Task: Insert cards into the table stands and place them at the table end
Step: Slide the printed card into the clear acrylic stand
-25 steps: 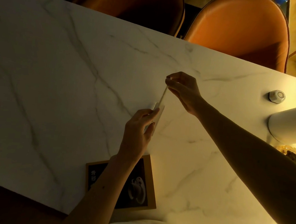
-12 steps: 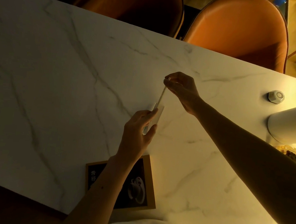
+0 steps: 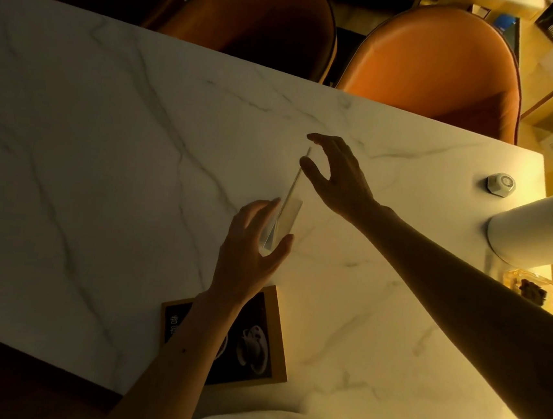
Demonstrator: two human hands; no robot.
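Observation:
A clear acrylic table stand [image 3: 289, 207] stands upright on the white marble table [image 3: 104, 159], seen nearly edge-on from above. My left hand [image 3: 251, 250] hovers at its near base with fingers spread, holding nothing. Beyond its top edge is my right hand [image 3: 336, 174], fingers apart and off the stand. A dark card with a brown border [image 3: 255, 342] lies flat near the table's front edge, partly under my left forearm.
A white cylinder [image 3: 536, 231] lies on its side at the right end, with a small hexagonal white device [image 3: 500, 184] behind it and a clear box of dark bits [image 3: 531, 289] in front. Orange chairs [image 3: 434, 65] line the far edge.
Both hands have let go of the stand: my right hand opened off its top edge and my left hand opened off its base. The stand stays upright.

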